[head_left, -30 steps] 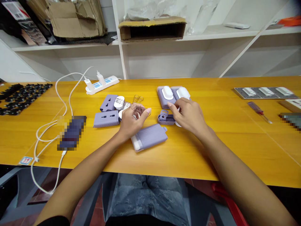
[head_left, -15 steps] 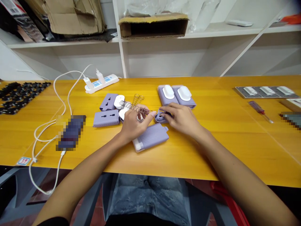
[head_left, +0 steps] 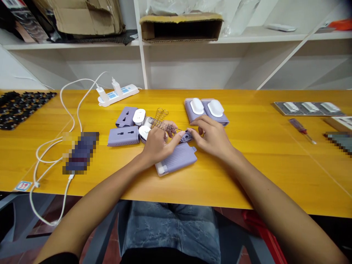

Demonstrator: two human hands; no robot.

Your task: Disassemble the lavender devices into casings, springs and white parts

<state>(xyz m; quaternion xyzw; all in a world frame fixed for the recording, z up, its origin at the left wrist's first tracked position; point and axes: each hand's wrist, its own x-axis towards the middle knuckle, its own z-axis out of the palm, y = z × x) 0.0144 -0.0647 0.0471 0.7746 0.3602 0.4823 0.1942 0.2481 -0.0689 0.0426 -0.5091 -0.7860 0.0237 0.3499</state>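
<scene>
My left hand (head_left: 158,145) is closed, with the thumb and fingers pinched on a thin coiled wire (head_left: 161,125) that trails up and left. Beside its thumb tip is a small purple plastic part (head_left: 186,137) with a dark round hole. My right hand (head_left: 213,135) grips that part's right end between thumb and fingertips. Below the hands lies a ribbed purple case (head_left: 178,159) with a whitish end. Left of the left hand are two purple socket housings (head_left: 123,136), with white round-cornered socket pieces (head_left: 139,116) against them.
Two purple housings with white caps (head_left: 216,108) stand behind my right hand. A white power strip (head_left: 118,95) with cabled chargers and a blurred phone (head_left: 81,152) are at left. A screwdriver (head_left: 299,127) and a grey panel (head_left: 310,108) lie right. Black parts (head_left: 22,108) cover the far left.
My right fingers have shifted slightly on the small purple part, whose holed face now shows more clearly. My left hand stays pinched on the wire. The view has moved slightly.
</scene>
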